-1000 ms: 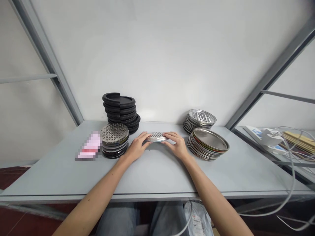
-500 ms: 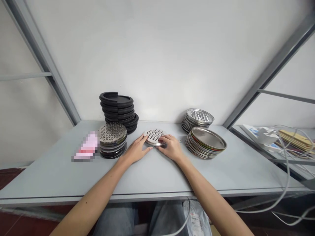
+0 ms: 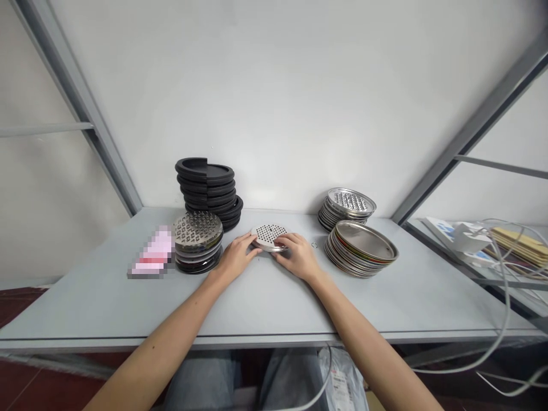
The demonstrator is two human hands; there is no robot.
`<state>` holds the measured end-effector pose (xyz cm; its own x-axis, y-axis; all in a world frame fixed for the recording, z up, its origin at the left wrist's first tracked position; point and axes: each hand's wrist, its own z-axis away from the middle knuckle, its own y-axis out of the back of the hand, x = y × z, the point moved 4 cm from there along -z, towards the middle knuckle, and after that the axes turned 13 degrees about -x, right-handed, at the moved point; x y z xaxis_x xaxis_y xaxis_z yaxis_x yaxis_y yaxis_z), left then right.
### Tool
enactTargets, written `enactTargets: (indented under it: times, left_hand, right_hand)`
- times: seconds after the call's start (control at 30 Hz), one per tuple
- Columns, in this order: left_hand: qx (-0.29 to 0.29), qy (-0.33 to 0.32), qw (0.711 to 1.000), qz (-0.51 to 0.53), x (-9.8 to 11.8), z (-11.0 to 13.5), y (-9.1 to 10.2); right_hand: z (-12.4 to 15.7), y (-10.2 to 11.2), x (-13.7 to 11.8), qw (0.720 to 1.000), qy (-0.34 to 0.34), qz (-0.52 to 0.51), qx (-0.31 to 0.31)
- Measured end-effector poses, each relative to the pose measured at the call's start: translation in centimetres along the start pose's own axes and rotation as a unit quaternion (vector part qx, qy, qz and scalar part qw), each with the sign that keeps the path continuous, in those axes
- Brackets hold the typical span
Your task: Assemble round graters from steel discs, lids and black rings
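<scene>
Between my hands, in the middle of the table, is a round metal grater disc (image 3: 268, 233) with small holes across its top. My left hand (image 3: 236, 255) grips its left rim, fingertips on the edge and thumb at the near side. From the right, my right hand (image 3: 298, 257) pinches the disc's near right edge with bent fingers. A small clear or metal piece (image 3: 314, 245) lies just right of that hand. Close to my left hand stands a stack of grater discs (image 3: 197, 231), the top one rough with raised teeth.
Black round bases (image 3: 208, 188) are piled behind the left stack. A blurred pink item (image 3: 154, 251) lies at the left. On the right are a stack of shiny grater discs (image 3: 349, 202) and a stack of round metal plates (image 3: 362, 242). White cables (image 3: 505, 291) hang at the right edge.
My left thumb has moved in against the near rim of the disc. The right hand keeps its hold, and the view has shifted slightly.
</scene>
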<state>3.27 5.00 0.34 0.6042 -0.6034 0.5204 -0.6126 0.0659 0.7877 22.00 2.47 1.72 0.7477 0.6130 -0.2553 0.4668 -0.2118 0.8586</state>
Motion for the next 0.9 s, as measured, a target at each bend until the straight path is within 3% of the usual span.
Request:
enactTargets:
  times: [0.37,0.77,0.9]
  left_hand:
    - [-0.02,0.007,0.999,-0.031,0.15,0.22,0.09]
    - [-0.022,0.027,0.999,-0.031,0.55,0.2,0.36]
    - [-0.049,0.034,0.997,-0.039,0.36,0.24,0.17]
  right_hand:
    - [-0.07,0.16,-0.1,0.999,0.033,-0.013,-0.04]
    - [0.12,0.21,-0.32,0.998,0.051,0.014,-0.037]
    - [0.21,0.17,-0.39,0.996,0.053,0.017,-0.063]
